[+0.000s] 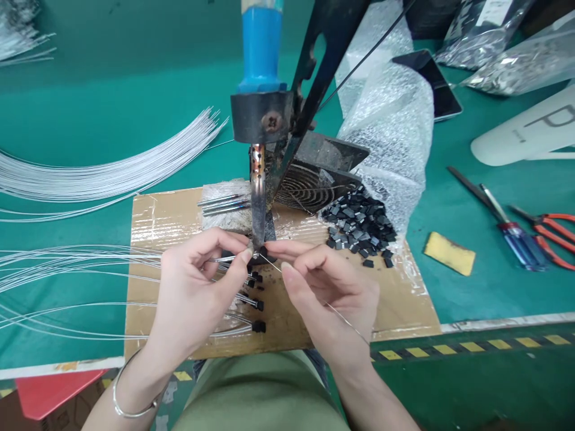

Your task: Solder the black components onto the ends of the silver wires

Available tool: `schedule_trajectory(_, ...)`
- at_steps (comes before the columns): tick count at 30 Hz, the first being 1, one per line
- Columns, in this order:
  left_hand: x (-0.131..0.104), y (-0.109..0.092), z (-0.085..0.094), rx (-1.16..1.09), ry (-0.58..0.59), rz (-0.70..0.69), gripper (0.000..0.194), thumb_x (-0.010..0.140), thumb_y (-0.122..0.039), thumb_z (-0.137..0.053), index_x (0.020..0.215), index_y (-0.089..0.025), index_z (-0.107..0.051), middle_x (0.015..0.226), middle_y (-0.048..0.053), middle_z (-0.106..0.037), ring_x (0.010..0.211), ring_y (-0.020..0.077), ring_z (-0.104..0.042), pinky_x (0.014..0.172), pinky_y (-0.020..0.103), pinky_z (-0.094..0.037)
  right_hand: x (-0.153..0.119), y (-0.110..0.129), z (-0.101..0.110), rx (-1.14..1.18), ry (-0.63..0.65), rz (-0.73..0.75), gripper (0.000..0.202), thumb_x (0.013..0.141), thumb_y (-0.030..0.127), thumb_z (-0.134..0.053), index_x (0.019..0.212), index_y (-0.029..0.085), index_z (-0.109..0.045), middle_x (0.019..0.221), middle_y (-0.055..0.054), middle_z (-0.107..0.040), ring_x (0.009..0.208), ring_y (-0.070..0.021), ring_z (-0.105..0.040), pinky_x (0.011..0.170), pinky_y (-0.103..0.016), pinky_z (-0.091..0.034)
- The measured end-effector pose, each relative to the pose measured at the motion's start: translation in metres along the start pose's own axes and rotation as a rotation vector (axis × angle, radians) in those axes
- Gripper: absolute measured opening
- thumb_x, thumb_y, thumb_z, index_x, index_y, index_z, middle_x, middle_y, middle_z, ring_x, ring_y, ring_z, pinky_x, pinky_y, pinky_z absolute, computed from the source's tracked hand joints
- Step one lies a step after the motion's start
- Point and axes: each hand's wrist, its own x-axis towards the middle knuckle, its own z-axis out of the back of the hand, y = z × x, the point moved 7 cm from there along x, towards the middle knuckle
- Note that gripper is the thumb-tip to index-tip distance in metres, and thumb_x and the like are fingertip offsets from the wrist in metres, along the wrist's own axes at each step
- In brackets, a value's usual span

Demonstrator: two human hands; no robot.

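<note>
Left hand (193, 293): fingers pinched around a wire end (220, 259) | Right hand (335, 293): fingers pinched on a thin metal strand (345, 321) | Both pieces: at the soldering iron (258, 209) tip, over cardboard (395, 299) | Black pieces (359, 224): heaped far right of the hands, on the cardboard

green bench (135, 114) w/ cardboard sheet (398, 308) nr the front edge, white wires (103, 178) on the L. R side's got a yellow sponge (449, 254), screwdriver (523, 246), orange-handled pliers (550, 224) n a white mug (512, 134)
</note>
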Motion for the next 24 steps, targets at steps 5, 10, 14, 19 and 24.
schedule_trajectory(5,0.0004,-0.0019,-0.0017,-0.008,0.002,-0.003,0.011,0.083,-0.012,-0.079,0.078,-0.021,-0.076,0.085,0.0,-0.08,0.07,0.0123,-0.065,0.058,0.023,-0.045,-0.0001,0.0016,-0.0016,-0.058,0.012,0.031,0.021,0.095,0.012,-0.07,0.079,0.024,-0.063,0.115,-0.005,-0.083,0.107,-0.0213,-0.079,0.1,-0.037,-0.061)
schedule_trajectory(10,-0.0002,-0.004,-0.0024,-0.01,-0.002,-0.003,0.013,0.082,-0.01,-0.079,0.077,-0.022,-0.075,0.084,-0.002,-0.08,0.071,0.011,-0.068,0.061,0.02,-0.047,-0.0005,0.0032,-0.0019,-0.088,0.009,0.05,0.021,0.095,0.011,-0.071,0.079,0.024,-0.064,0.115,-0.005,-0.083,0.107,-0.0199,-0.079,0.101,-0.036,-0.06)
schedule_trajectory(14,0.0002,-0.0048,-0.003,-0.004,-0.004,-0.009,0.014,0.082,-0.009,-0.078,0.077,-0.022,-0.076,0.083,-0.003,-0.08,0.07,0.0102,-0.067,0.059,0.019,-0.046,-0.0004,0.0041,-0.0017,-0.096,0.016,0.06,0.021,0.095,0.012,-0.07,0.08,0.024,-0.064,0.115,-0.006,-0.083,0.107,-0.0215,-0.079,0.099,-0.037,-0.061)
schedule_trajectory(19,0.0018,-0.0025,-0.0033,-0.018,-0.013,0.003,0.013,0.082,-0.01,-0.077,0.075,-0.021,-0.075,0.083,-0.002,-0.08,0.071,0.0114,-0.069,0.061,0.02,-0.049,-0.0001,0.004,-0.0016,-0.14,0.022,0.066,0.021,0.095,0.012,-0.069,0.079,0.024,-0.063,0.115,-0.007,-0.083,0.107,-0.0226,-0.079,0.098,-0.038,-0.062)
schedule_trajectory(24,0.0005,-0.0035,-0.003,-0.017,-0.01,-0.005,0.013,0.083,-0.01,-0.077,0.077,-0.021,-0.076,0.085,-0.001,-0.08,0.073,0.0115,-0.071,0.063,0.019,-0.052,-0.0004,0.0052,-0.0021,-0.164,0.024,0.077,0.02,0.094,0.012,-0.07,0.081,0.025,-0.063,0.115,-0.006,-0.082,0.107,-0.0225,-0.079,0.097,-0.038,-0.062)
